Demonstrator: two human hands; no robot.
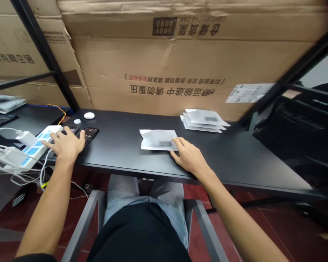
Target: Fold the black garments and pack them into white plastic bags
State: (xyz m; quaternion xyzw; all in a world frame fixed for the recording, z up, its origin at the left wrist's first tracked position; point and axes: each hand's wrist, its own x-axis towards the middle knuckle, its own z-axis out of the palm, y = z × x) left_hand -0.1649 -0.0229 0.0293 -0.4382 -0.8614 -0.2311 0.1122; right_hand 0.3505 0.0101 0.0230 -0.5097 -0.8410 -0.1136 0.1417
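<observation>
My left hand (67, 143) has its fingers spread apart over a phone (73, 128) at the left end of the black desk. Right beside the thumb lies a second dark phone (89, 135) with its screen lit. My right hand (189, 154) pinches the right edge of a flat white packet (155, 140) with a small dark printed patch, fingers on top and thumb below. The packet is at the middle of the desk, near its front edge. Farther back, to the right, sits a small stack of similar white packets (205, 119).
A white power strip (34, 147) with plugs and tangled cables is left of my left hand. A white oval case (89, 115) and a small white round piece (77, 121) lie behind the phones. Printed cardboard (164, 58) walls the desk's back, between black metal posts (43, 47).
</observation>
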